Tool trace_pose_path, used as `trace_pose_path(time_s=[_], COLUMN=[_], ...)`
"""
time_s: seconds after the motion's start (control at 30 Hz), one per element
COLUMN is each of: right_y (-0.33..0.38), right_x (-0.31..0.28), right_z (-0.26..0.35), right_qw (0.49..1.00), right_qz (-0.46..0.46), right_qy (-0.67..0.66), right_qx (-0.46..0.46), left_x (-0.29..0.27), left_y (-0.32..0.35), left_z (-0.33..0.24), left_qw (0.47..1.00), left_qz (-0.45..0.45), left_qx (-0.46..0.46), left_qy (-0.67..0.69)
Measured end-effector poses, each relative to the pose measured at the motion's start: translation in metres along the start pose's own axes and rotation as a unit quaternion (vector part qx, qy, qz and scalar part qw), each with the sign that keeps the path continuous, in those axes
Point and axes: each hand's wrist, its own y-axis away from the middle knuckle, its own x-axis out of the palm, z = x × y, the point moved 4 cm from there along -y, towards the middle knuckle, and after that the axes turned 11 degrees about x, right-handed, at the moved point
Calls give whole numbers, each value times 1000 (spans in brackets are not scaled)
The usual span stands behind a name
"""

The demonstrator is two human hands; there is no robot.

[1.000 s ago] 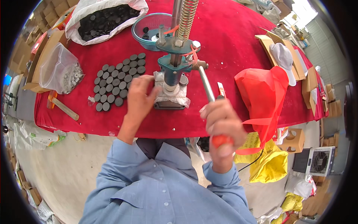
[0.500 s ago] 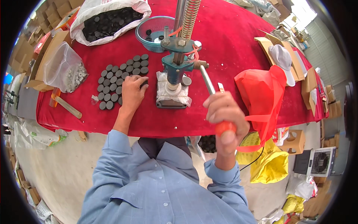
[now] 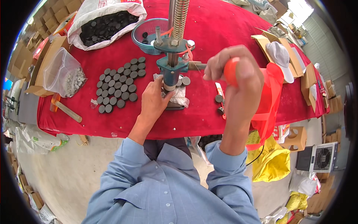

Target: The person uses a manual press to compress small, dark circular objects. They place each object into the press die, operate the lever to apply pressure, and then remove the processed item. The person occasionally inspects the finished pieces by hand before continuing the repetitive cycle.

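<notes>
A teal hand press with a tall spring stands on the red-covered table. My right hand is shut on the orange knob of the press lever, raised high toward the camera. My left hand rests at the press base, fingertips under the ram on a piece lying on clear plastic; what the fingers pinch is hidden. Several dark round discs lie in rows just left of that hand. A few loose discs sit right of the press.
A white sack of dark discs and a teal bowl sit at the back. A clear bag of small metal parts and a wooden-handled tool lie left. A red bag, cardboard pieces and a white cap are right.
My right hand has swung the lever knob up and toward the press. My left hand has moved from the rows of discs back to the press base.
</notes>
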Motion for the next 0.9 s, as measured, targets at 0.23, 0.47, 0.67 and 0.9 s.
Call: trace_pose_path(time_s=[0.23,0.47,0.67,0.9], right_y=[91,121,86,7], right_x=[2,4,-3,-5], right_z=[-49,-75,-39,-4], right_qw=[984,990,987,999], right_qz=[33,-20,47,31], right_qy=[31,46,75,25], right_qx=[-171,-132,-131,-18], left_x=[-38,-80,-75,-41], left_y=[24,58,64,23], left_z=[15,51,61,23], left_qw=[992,972,985,998], left_qz=[-32,64,67,7], left_qx=[77,40,42,-57], left_qy=[-92,-223,-156,35])
